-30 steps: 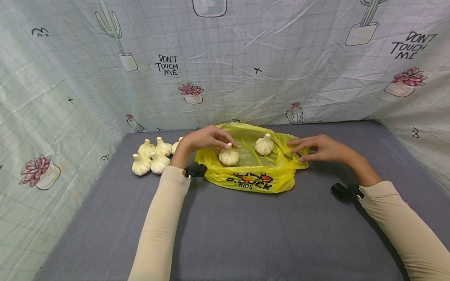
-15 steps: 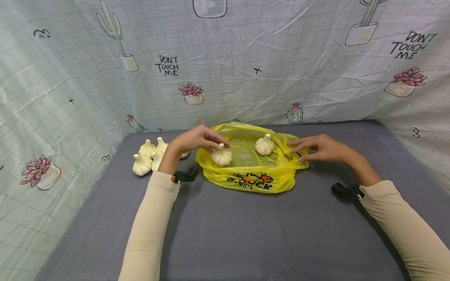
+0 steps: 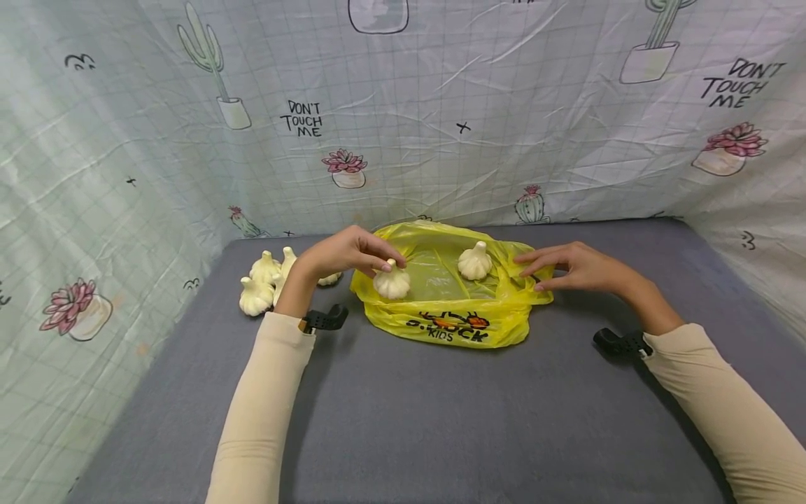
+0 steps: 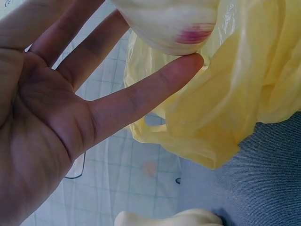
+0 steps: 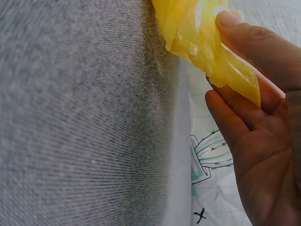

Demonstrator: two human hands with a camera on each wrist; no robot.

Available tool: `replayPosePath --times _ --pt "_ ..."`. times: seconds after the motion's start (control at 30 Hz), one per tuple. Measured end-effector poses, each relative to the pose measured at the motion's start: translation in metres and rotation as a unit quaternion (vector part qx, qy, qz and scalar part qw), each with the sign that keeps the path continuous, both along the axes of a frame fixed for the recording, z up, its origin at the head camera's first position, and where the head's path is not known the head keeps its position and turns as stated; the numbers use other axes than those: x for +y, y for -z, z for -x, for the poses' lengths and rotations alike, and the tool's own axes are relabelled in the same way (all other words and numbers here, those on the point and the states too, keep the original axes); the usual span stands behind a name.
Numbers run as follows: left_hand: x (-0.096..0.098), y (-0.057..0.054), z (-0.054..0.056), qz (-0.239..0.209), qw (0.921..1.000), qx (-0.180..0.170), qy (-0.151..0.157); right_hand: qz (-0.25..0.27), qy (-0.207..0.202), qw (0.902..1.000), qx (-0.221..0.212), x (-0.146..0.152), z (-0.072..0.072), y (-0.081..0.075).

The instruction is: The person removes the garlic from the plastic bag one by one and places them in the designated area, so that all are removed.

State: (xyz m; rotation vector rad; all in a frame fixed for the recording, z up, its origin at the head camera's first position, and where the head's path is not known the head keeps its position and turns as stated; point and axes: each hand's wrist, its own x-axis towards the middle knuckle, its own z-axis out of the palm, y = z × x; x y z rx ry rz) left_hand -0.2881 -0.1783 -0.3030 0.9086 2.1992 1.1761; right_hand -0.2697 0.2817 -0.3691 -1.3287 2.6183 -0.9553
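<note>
My left hand (image 3: 343,257) pinches a cream-white garlic bulb (image 3: 392,281) near its stem, over the left side of a yellow plastic bag (image 3: 441,327). In the left wrist view the bulb (image 4: 171,23) shows a pink patch beside the thumb. A second garlic bulb (image 3: 475,262) sits in the bag's opening, toward the right. My right hand (image 3: 576,267) holds the bag's right edge between thumb and fingers, and the right wrist view shows the crumpled bag (image 5: 202,37) there. Whether the left bulb touches the bag cannot be told.
Several more garlic bulbs (image 3: 256,297) stand in a group on the grey tabletop (image 3: 453,420), left of the bag and partly behind my left arm. A printed cloth (image 3: 403,98) hangs behind and at the sides.
My left hand has moved a little to the left, carrying the garlic bulb from farther inside the bag's opening toward its left side. My right hand and the other bulb in the bag stay put.
</note>
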Motion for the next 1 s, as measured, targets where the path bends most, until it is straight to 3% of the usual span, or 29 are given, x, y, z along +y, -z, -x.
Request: replayPosePath --times 0.2,1.0 --pt "-0.004 0.000 -0.006 0.003 1.0000 0.000 0.003 -0.005 -0.001 1.0000 0.003 -0.001 -0.001 0.000" --pt "-0.036 -0.007 -0.029 -0.007 0.9988 0.031 -0.036 -0.013 0.004 0.9999 0.008 0.001 -0.004 -0.002"
